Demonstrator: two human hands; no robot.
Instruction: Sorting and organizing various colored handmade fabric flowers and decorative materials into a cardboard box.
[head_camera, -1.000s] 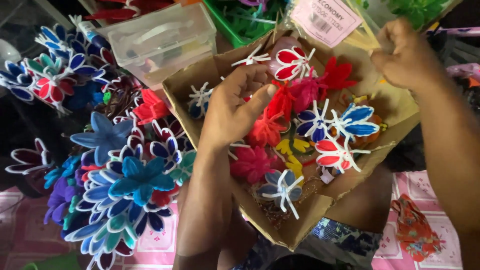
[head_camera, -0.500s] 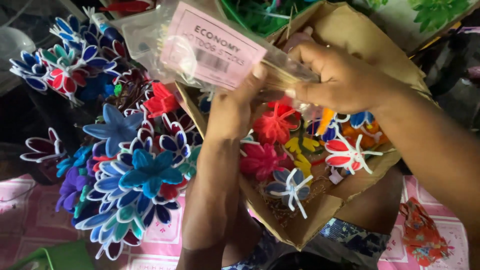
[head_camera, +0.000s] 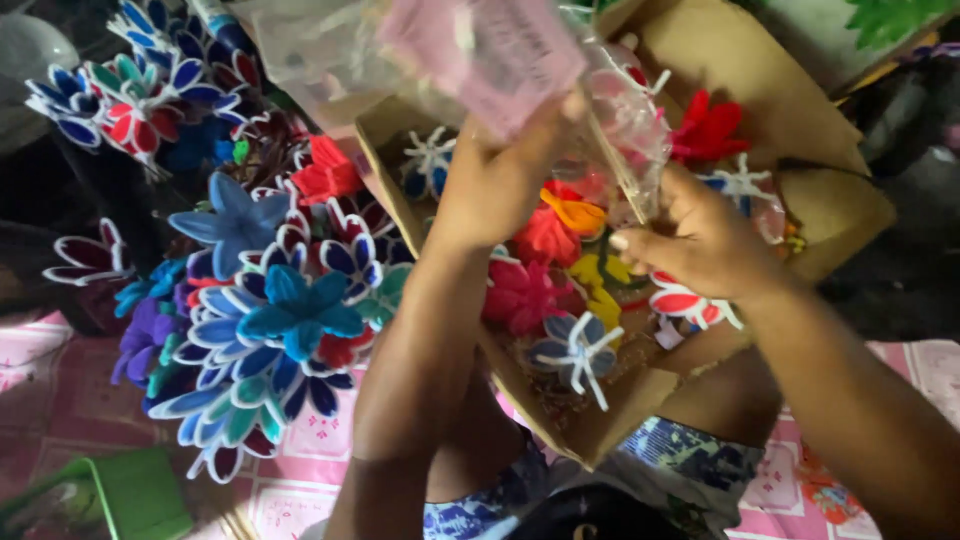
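Both hands on clear plastic packet (head_camera: 470, 50) above cardboard box (head_camera: 800, 130).
Left hand (head_camera: 497, 180) gripped packet from below; right hand (head_camera: 700, 240) pinched its lower edge. Box full of coloured craft flowers (head_camera: 560, 290). Blue flower bunch (head_camera: 270, 310) stood beside, left.

Clear plastic packet (head_camera: 520, 60), pink-labelled, aloft
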